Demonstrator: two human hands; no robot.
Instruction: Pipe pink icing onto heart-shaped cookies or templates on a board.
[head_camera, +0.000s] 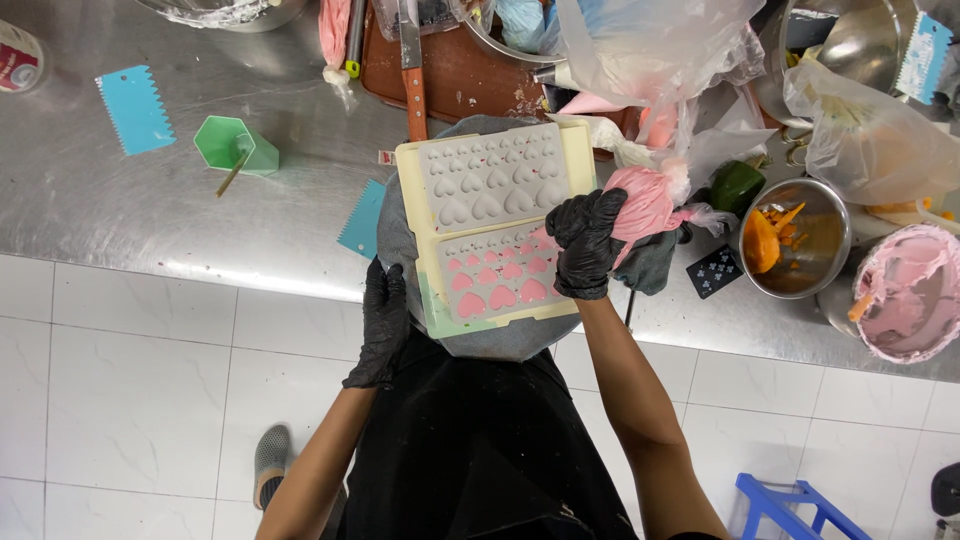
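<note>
Pink piping bag (645, 200) clenched in right hand (585, 245), tip over near heart mould (497, 275); left hand (385, 325) gripped the tray's (415, 220) left edge.

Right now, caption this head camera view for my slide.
Gloved right hand squeezes pink piping bag into heart mold; left hand steadies the board.

Grey silicone heart-cavity moulds (490, 225), the lower cavities filled pink, lie on a cream board (410, 200); black-gloved left hand (385, 320) and right hand (585, 245), pink piping bag (645, 200), teal toothed scrapers (135, 108), green cup (232, 143), steel-grey desk (200, 220).
</note>
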